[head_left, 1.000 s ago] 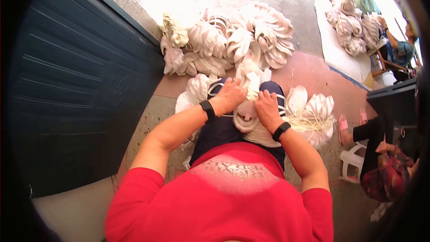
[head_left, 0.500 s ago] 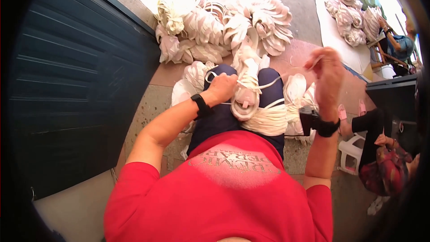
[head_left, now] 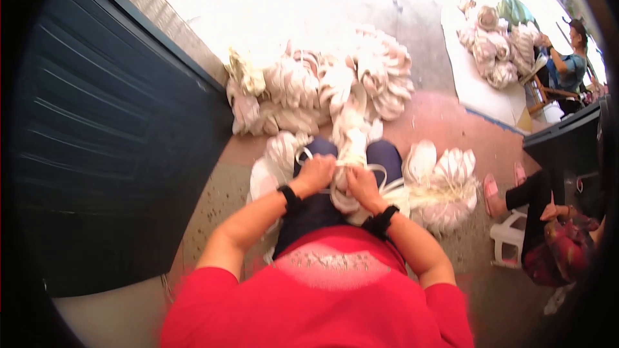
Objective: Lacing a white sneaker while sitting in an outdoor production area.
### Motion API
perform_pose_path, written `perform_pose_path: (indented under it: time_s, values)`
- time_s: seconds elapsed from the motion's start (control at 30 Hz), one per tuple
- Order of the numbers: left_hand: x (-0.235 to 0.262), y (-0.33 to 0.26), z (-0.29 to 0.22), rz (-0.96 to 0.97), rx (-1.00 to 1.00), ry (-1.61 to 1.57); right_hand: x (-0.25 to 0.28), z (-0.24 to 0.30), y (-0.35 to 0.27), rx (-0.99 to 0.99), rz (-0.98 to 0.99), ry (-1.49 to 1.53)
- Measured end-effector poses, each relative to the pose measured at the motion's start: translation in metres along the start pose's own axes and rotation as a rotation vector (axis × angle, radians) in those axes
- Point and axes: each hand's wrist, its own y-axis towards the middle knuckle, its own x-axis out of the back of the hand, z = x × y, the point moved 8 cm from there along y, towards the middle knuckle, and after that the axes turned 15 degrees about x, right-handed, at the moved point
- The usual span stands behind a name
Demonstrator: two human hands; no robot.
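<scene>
A pale pink and white shoe (head_left: 343, 202) lies on my lap, its opening toward me. At its left side, my left hand (head_left: 316, 174) is closed around a flat cream shoelace. My right hand (head_left: 363, 187) is on the shoe's right side, fingers pinched on the lace close to the left hand. A curved length of lace (head_left: 383, 171) stands out beside the right hand. On my right thigh rests a bundle of cream laces (head_left: 396, 196), partly covered by my right hand and wrist. The fingertips and the exact lace ends are hard to see.
Large heaps of pale shoe pieces (head_left: 290, 84) lie ahead of my knees, with smaller bundles (head_left: 451, 180) to the right. A dark metal door (head_left: 129, 135) stands left. One person sits near a white plastic stool (head_left: 509, 238); another works by a far pile (head_left: 493, 48).
My right hand has come down and inward from the raised position at the right to the shoe, beside my left hand. The view has tilted up, showing a walker's legs far ahead.
</scene>
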Motion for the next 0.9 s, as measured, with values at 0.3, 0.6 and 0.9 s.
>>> perform_pose_path:
  time_s: [0.3, 0.6, 0.9]
  values:
    - [0.002, -0.013, -0.010, 0.020, 0.042, 0.046, -0.018, 0.017, 0.001, 0.133, 0.191, -0.440]
    - [0.005, -0.004, -0.011, 0.022, -0.012, 0.035, -0.017, 0.022, 0.014, 0.174, 0.302, -0.579]
    - [0.051, -0.002, 0.000, -0.340, 0.185, 0.042, 0.028, 0.052, -0.036, -0.373, 0.253, 1.227]
